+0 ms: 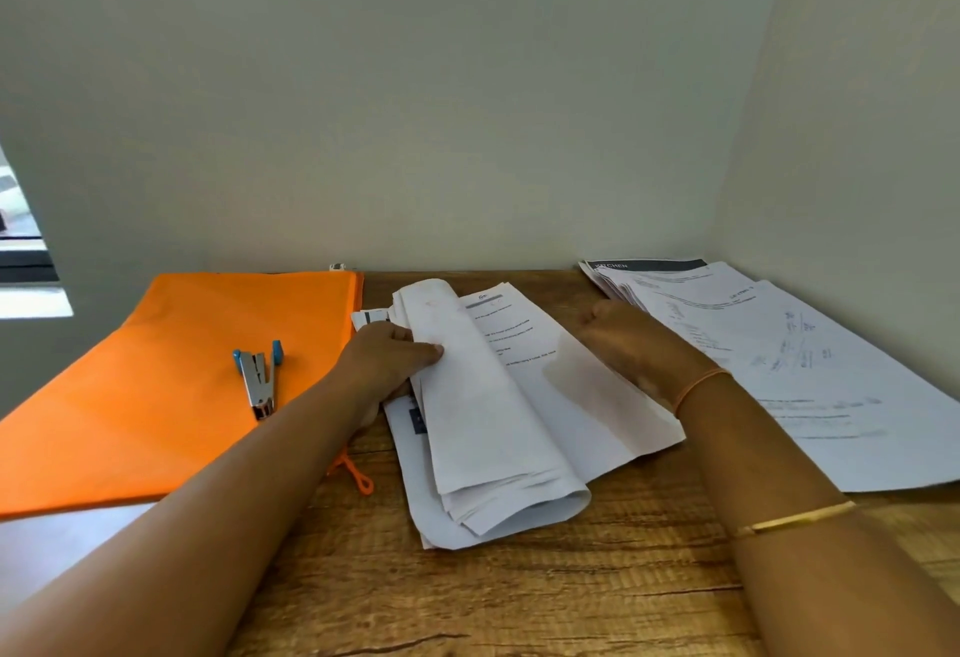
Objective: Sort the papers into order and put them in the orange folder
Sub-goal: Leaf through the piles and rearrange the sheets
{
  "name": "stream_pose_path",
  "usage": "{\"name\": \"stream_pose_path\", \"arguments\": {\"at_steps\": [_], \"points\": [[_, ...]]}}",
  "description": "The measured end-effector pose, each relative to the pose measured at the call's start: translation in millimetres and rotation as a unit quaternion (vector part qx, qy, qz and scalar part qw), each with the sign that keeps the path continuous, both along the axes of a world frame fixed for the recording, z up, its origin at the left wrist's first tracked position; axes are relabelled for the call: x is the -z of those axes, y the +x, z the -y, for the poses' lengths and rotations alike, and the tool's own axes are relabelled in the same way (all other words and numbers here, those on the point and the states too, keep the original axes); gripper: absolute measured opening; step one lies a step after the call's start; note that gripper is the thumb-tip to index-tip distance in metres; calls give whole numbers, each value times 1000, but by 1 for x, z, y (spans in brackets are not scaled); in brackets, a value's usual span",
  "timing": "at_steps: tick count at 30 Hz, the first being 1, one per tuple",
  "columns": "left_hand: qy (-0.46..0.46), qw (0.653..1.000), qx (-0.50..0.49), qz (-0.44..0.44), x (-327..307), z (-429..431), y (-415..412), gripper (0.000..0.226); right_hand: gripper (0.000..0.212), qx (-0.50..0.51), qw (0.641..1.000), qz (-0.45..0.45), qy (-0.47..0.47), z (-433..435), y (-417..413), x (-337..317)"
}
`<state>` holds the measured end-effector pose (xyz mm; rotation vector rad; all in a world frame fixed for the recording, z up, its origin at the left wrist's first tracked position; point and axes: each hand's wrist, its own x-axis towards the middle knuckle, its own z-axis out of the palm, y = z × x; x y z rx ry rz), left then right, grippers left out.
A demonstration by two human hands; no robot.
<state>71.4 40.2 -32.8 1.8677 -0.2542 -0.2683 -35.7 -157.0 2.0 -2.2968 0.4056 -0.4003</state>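
Worktop [519, 594]: brown wood with a pronounced grain, set into a corner of plain, matt, pale walls. A strip of window [21, 241] was seen at the far left.

The orange folder [156, 396], a flat, soft-looking zip pouch, was laid at the left of the worktop, closed and slightly askew. An orange pull cord [358, 474] was looped out at its near right edge. A metal stapler [258, 376] with blue ends was rested on top of it.

The central stack of papers [493, 422], thin white printed sheets, was placed just right of the folder. Its upper sheets were curled over in a loose roll and were pinched by the left hand [389, 355], thumb on top, fingers beneath.

The right hand [628, 339] was laid palm down on the exposed sheet. Whether its grip was spread or closed could not be told.

A second pile of papers [805, 370], fanned, was noted against the right wall.
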Motion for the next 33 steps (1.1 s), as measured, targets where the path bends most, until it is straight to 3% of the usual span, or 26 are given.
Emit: {"name": "stream_pose_path", "arguments": {"at_steps": [3, 6, 10, 15, 17, 20, 22, 25, 28, 31, 33], "points": [[3, 1000, -2, 7, 0, 2, -1, 20, 26, 15, 999, -37, 9, 3, 1, 0], [5, 1000, 0, 0, 0, 1, 0, 21, 16, 40, 997, -73, -5, 4, 5, -4], [4, 1000, -3, -17, 1, -1, 5, 40, 26, 58, 995, -85, -7, 6, 7, -6], [-11, 1000, -18, -15, -1, -1, 1, 58, 26, 78, 992, -65, 79, 11, 1, -11], [-1, 1000, -10, 5, -2, -1, -1, 55, 22, 64, 988, -74, 115, 7, -7, -16], [24, 999, 7, 37, -3, -1, -3, 24, 21, -15, 958, -54, 281, -4, -18, -21], [15, 1000, -5, 17, -5, 1, -4, 22, 31, -137, 928, -41, 343, -5, -21, -20], [-38, 998, -32, -39, -6, 1, -3, 55, 63, -289, 904, -139, 282, -9, -20, -16], [-39, 998, -35, -39, -5, 1, 0, 72, 66, -344, 894, -214, 191, -18, -20, -15], [15, 1000, -8, -5, -1, 0, 0, 45, 58, -310, 912, -147, 226, -17, -15, -13], [35, 999, 3, 0, 1, -1, 1, 37, 47, -202, 937, -65, 277, -15, -9, -14]]}}
